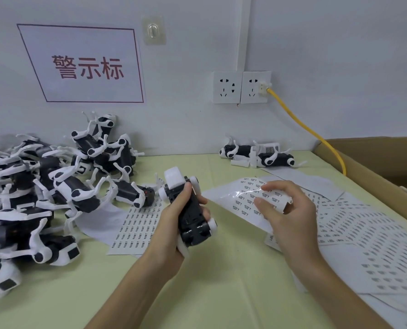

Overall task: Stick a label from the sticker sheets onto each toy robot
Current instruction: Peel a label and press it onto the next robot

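at table (pixel 221 276) centre my left hand (pixel 170 225) grips a toy robot (pixel 190 213), long axis 11 to 5 o'clock, white end at 11; right hand (pixel 290 212) pinches a sticker sheet (pixel 239 198).

Two arms of a person at work are showing in the head-worn camera's view. The left forearm (pixel 136 288) is coming into frame at about 7 o'clock and the right forearm (pixel 328 288) at about 5 o'clock. Both are appearing bare from the lower edge of the frame up to the wrists. The left hand (pixel 174 224) and right hand (pixel 290 217) are likewise showing uncovered, with slender fingers. Their nails are appearing too blurred to describe.
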The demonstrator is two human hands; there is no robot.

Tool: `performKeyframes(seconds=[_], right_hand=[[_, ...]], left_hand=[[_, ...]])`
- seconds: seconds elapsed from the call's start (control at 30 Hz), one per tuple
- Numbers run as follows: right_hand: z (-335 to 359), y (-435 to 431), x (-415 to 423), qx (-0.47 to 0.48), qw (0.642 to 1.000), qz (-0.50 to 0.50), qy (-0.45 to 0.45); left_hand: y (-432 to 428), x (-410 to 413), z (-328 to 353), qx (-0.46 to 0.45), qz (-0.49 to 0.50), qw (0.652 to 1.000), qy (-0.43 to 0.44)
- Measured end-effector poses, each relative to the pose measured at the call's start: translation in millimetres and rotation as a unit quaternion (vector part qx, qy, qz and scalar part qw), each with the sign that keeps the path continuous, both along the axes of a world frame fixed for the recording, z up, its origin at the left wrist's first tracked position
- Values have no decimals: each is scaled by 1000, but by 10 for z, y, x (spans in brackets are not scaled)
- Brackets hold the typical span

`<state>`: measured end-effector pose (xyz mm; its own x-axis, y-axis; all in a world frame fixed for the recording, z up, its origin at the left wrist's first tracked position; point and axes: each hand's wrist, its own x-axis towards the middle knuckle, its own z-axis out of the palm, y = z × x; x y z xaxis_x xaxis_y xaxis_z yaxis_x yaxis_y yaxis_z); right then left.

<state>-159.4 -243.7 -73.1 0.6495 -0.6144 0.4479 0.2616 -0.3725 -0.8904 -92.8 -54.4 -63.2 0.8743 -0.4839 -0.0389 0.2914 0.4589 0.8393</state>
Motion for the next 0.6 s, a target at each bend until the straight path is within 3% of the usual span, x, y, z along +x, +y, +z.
performKeyframes(seconds=[0.17, 0.37, 0.47, 0.6], right_hand=[[47, -43, -12, 66, 997, 22, -18], [56, -24, -2, 140, 988, 64, -29], [50, -24, -9, 100, 993, 60, -6], [46, 26, -26, -44, 998, 27, 35]], left_hand=[[53, 27, -18, 55, -94, 994, -23], [13, -34, -72, 21, -123, 990, -71], [2, -27, -74, -1, -107, 992, -59], [10, -7, -69, 29, -104, 992, -68]])
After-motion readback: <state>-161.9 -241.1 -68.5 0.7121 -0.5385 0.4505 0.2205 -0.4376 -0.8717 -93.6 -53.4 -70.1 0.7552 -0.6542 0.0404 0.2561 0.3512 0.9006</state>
